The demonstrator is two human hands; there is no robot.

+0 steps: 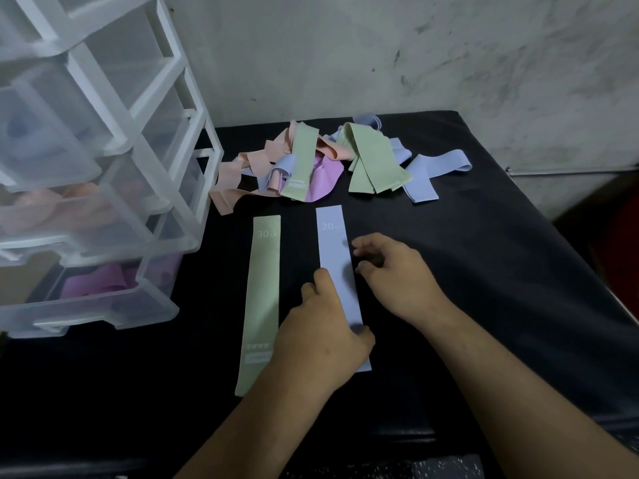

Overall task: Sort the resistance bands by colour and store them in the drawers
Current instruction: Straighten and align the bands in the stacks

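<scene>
Two bands lie flat side by side on the black table: a green band marked 30 on the left and a blue band marked 20 beside it. My left hand rests on the blue band's near end, with the thumb lying on it. My right hand hovers just right of the blue band with loosely curled fingers and holds nothing. A tangled pile of bands in peach, green, blue and purple lies further back.
A clear plastic drawer unit stands at the left; its lower drawers are pulled out, one with purple bands, one above with peach bands. A grey wall closes the back. The table's right edge drops off near a red object.
</scene>
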